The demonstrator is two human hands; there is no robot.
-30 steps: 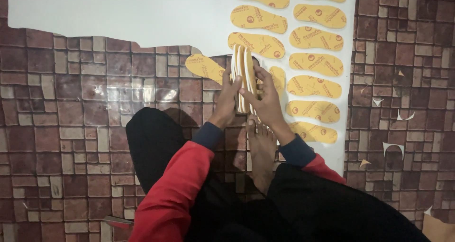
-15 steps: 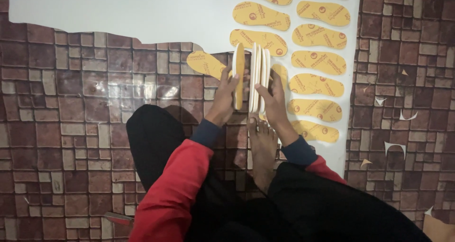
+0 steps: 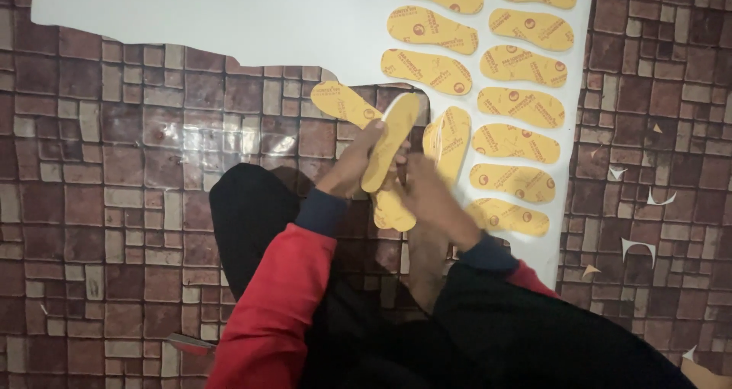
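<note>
Gripping one yellow insole (image 3: 390,141) on edge in the left hand (image 3: 352,168), fingers clenched around its lower half, toe end tilting up toward the white sheet (image 3: 229,16). Keeping a small stack of more insoles (image 3: 395,210) low between the hands, above the bare foot (image 3: 427,259), with the right hand (image 3: 431,198) closing over that stack; the exact grip there being too blurred to call. Leaning another insole (image 3: 450,141) upright just beside the right hand. Lying flat already: two neat columns of laid-out insoles (image 3: 518,107) along the sheet's right side, plus a lone insole (image 3: 343,103) at the torn edge. Judging by the bare white area to the left, plenty remaining to lay out. Spreading all around: brick-pattern floor covering (image 3: 114,191).
</note>
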